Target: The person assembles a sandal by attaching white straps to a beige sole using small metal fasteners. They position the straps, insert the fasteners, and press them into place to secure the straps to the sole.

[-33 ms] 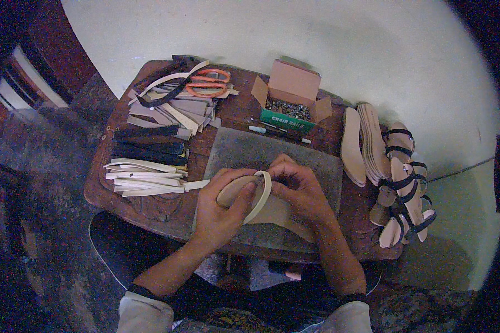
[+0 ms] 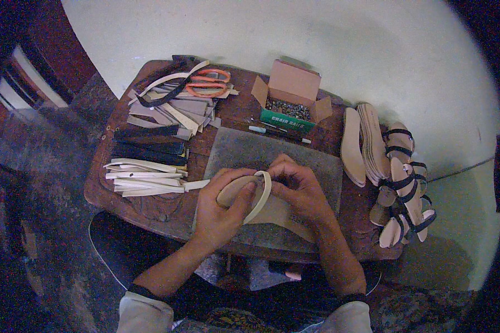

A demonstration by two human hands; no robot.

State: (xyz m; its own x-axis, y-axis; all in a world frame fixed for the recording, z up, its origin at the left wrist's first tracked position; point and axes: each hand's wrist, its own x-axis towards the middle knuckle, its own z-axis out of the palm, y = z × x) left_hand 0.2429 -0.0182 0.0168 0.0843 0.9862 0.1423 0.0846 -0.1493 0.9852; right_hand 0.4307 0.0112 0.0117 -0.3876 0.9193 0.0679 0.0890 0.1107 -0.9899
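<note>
A tan sandal sole point(image 2: 283, 213) is held slanting above a grey slab point(image 2: 228, 143). Around its toe end my left hand point(image 2: 221, 208) is closed, the thumb pressing on its upper face. A cream strap point(image 2: 262, 198) arches across the sole, just past that thumb. At the far edge of the sole my right hand point(image 2: 299, 188) is closed, thumb and fingers pinching near the strap's upper end. The fingertips hide just how the strap end meets the sole.
Cream strips point(image 2: 144, 176), dark strips point(image 2: 150, 145) and orange-handled scissors point(image 2: 208, 83) on grey scraps lie left. Behind the slab are an open box point(image 2: 286, 117) of small metal nails and a pen point(image 2: 280, 134). Stacked soles point(image 2: 371, 141) and black-strapped sandals point(image 2: 408, 188) stand right.
</note>
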